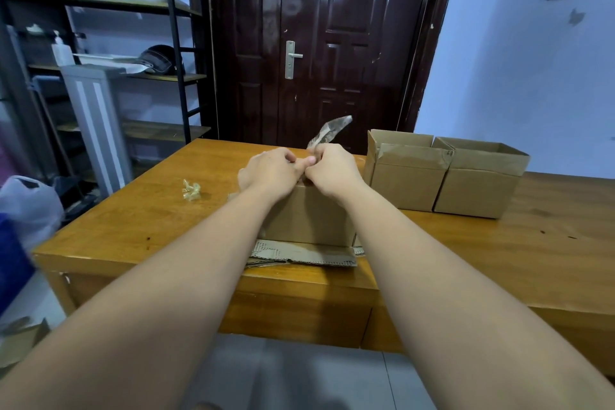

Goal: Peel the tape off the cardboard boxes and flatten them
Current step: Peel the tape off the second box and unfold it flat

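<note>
On the table's near edge, at its middle: the box (309, 216) being worked stands upright on a flattened sheet of cardboard (303, 255) that overhangs the edge slightly.
Tape: a loose strip (329, 131) rises from the top of the box at its far side, curling up and away toward the door (319, 43).
Right hand (332, 170): closed around the base of the strip, resting on the box top.
Left hand (273, 170): fingers curled and pressed on the box top, touching the right hand; whether it also pinches tape I cannot tell.
Risk, tearing: the strip looks thin and crumpled, so a sharp or sideways tug would likely snap it and leave a stub stuck down.
Risk, paper lift: pulling steeply could strip the cardboard's face along with the adhesive.
Risk, sliding: the box sits on loose cardboard close to the near edge; a pull toward the body, with the left hand easing off, could drag both over that edge.
Risk, sticking: freed tape may cling to the fingers.
Open room, left: bare table (133, 220) toward the left edge, with only a small wad of tape (191, 190) lying there.
Open room, right: two open boxes (442, 173) stand just beside the worked one, toward the far right, so a swing that way is cramped.
Open room, far: a narrow band of bare table lies behind the box before the far edge.
</note>
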Motion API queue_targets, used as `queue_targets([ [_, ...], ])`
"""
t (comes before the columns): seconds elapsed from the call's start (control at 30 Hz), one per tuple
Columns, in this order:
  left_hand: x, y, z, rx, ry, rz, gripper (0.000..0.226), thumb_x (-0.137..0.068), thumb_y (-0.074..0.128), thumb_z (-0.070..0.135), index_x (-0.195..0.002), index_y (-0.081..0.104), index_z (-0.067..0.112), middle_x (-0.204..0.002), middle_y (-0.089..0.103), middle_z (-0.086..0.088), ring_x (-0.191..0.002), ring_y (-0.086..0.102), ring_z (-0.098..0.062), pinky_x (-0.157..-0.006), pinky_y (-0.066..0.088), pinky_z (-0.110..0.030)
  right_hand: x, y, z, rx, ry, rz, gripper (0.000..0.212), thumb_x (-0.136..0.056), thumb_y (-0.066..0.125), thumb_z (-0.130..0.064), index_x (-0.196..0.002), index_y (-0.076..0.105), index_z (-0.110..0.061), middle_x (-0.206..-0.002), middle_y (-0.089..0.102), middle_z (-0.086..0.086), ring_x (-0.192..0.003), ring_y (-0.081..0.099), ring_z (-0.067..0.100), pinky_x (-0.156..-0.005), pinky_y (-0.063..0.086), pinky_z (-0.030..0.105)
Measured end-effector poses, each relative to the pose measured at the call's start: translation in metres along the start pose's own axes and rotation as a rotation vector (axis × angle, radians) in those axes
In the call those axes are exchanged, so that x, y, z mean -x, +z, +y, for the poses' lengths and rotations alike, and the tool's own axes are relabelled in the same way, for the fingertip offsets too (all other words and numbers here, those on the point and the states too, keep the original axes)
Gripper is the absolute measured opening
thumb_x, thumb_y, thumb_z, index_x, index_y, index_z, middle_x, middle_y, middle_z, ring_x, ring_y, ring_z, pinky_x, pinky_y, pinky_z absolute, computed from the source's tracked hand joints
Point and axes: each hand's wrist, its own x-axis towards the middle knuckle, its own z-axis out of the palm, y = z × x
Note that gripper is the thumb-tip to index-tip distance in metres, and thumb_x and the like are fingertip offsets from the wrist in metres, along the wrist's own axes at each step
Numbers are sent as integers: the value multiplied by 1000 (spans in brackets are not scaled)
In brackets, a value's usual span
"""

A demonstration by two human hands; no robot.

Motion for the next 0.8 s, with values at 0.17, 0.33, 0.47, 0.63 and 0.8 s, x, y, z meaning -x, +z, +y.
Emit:
queue_targets([
  [0.17, 5, 2, 0, -91, 74, 62, 40, -97, 31, 54, -118, 59, 35, -120, 63, 2, -116, 53, -23, -89, 42, -39, 3, -1, -1, -193, 81, 164, 27, -93, 53, -6, -110, 72, -11, -119, 67, 6, -109, 60, 24, -91, 51, 35],
  [0.33, 8, 2, 1, -122, 90, 85, 34, -96, 36, 47, -117, 59, 34, -119, 61, 1, -115, 52, -22, -83, 38, -37, -4, 1, 0, -373, 204, 303, 32, -89, 46, -8, -97, 76, -16, -110, 70, 3, -104, 61, 24, -84, 52, 33],
  [0.47, 7, 2, 2, -118, 68, 86, 32, -96, 38, 45, -116, 60, 34, -117, 62, 2, -112, 53, -22, -82, 38, -36, -16, -4, 3, -328, 271, 324, 32, -94, 42, -7, -108, 70, -9, -106, 69, 10, -99, 64, 28, -73, 52, 30],
  [0.63, 6, 1, 3, -94, 45, 65, 30, -95, 39, 45, -113, 61, 35, -115, 63, 3, -110, 53, -22, -81, 38, -36, -16, -16, 15, -458, 327, 309, 26, -90, 44, -3, -101, 67, 0, -100, 69, 17, -82, 65, 28, -74, 55, 36],
  [0.8, 7, 0, 4, -94, 41, 60, 31, -95, 39, 44, -114, 61, 34, -114, 63, 3, -108, 53, -21, -79, 36, -35, -24, -33, 31, -1115, 553, 368, 27, -95, 41, -2, -75, 59, 0, -67, 59, 9, -38, 55, 15, -36, 43, 19],
])
